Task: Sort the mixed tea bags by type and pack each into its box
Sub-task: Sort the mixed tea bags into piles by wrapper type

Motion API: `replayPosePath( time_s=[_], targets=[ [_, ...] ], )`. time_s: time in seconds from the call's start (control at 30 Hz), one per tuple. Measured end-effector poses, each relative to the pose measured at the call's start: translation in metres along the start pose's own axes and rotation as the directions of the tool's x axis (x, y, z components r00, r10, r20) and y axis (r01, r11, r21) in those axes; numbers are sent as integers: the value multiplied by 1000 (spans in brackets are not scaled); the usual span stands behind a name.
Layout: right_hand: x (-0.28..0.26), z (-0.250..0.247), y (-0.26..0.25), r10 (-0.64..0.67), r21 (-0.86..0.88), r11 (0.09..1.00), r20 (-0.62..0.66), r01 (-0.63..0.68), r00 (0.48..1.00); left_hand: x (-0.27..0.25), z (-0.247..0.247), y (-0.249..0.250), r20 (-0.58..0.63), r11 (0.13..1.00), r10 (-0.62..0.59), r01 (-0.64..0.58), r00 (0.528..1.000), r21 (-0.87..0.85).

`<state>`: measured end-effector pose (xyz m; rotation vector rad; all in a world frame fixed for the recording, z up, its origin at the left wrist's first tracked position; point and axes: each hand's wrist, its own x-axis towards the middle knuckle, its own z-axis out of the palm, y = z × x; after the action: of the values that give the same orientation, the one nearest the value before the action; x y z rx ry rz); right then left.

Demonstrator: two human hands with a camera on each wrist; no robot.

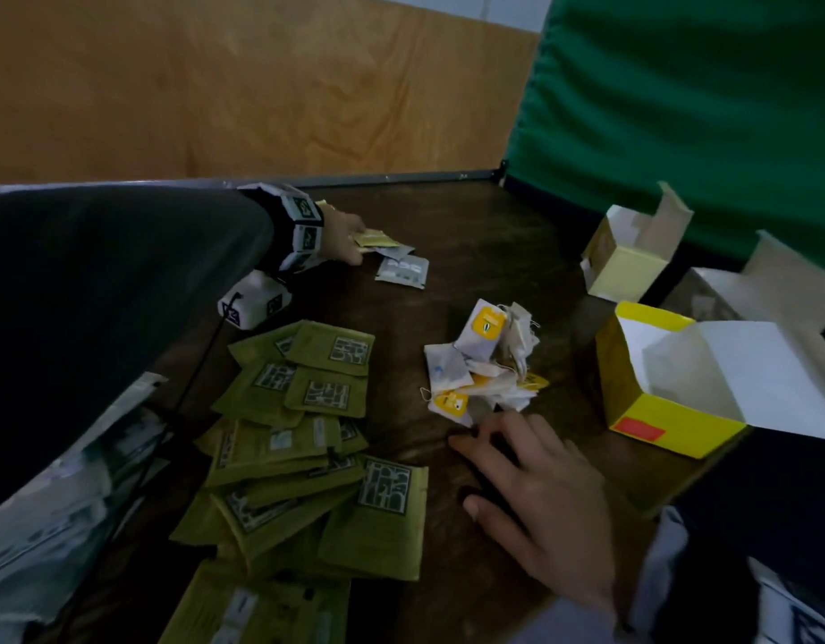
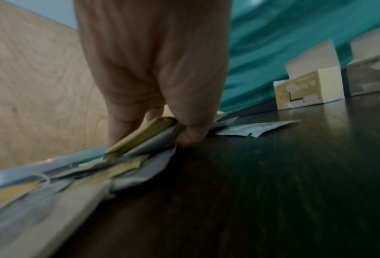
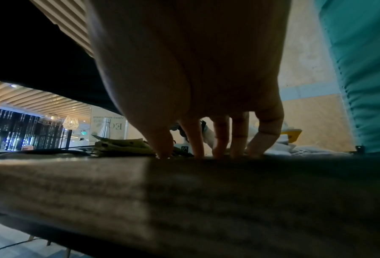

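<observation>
While left hand (image 1: 340, 237) pinches crumpled yellow-and-grey sachets (image 1: 378, 241), right hand (image 1: 536, 499) splayed flat, olive-green packets (image 1: 308, 439) fanned.

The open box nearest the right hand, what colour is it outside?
Bright yellow box, white inside; clearest in the head view.

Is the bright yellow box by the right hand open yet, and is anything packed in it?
Open: the yellow box has its white lid flaps folded back. The part of the inside that shows looks empty, white card only.
</observation>
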<state>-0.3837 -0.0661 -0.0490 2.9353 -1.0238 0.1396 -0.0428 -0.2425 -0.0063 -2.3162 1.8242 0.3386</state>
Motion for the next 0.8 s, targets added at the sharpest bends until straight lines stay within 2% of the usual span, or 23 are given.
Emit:
replayPosePath(
  time_s=[0.1,0.2,0.3,0.37,0.43,0.47,0.53,0.6,0.63,0.7,0.73,0.8],
  targets=[
    [2,0,2,-22,14,1000,-9,22,1000,-5,-2,8,-78,983,28,-13,997,184],
    [3,-2,3,-15,9,1000,4,15,1000,-7,-4,7,-156,983,51,-21,986,184],
    [3,-3,4,-14,22,1000,36,13,999,-15,-15,0,-240,992,35,-5,970,123],
    [7,-13,7,-40,80,996,121,30,992,-26,-26,-6,-278,996,-16,39,961,80],
    [10,-30,10,-30,156,988,223,-5,974,-40,-38,-15,-302,995,-96,97,949,-12],
    [13,-39,10,-38,174,985,233,-3,972,-52,-45,-19,-299,990,-140,123,944,-75],
    [20,-58,7,-65,219,975,151,31,986,-85,-55,-26,-293,957,-189,110,937,-267],
    [26,-74,-1,-68,297,953,45,52,997,-126,-58,-27,-288,869,-172,7,942,-494],
    [31,-81,-6,-52,326,944,4,48,999,-148,-56,-27,-278,783,-149,-58,949,-619],
    [46,-93,-14,16,349,937,-64,7,998,-193,-48,-24,-188,519,-76,-122,979,-846],
    [57,-96,-18,70,375,926,-87,-32,994,-213,-44,-24,-146,430,-25,-121,989,-895],
    [78,-103,-31,171,505,858,-115,-90,979,-239,-36,-24,-123,446,39,-128,992,-886]
  ],
)
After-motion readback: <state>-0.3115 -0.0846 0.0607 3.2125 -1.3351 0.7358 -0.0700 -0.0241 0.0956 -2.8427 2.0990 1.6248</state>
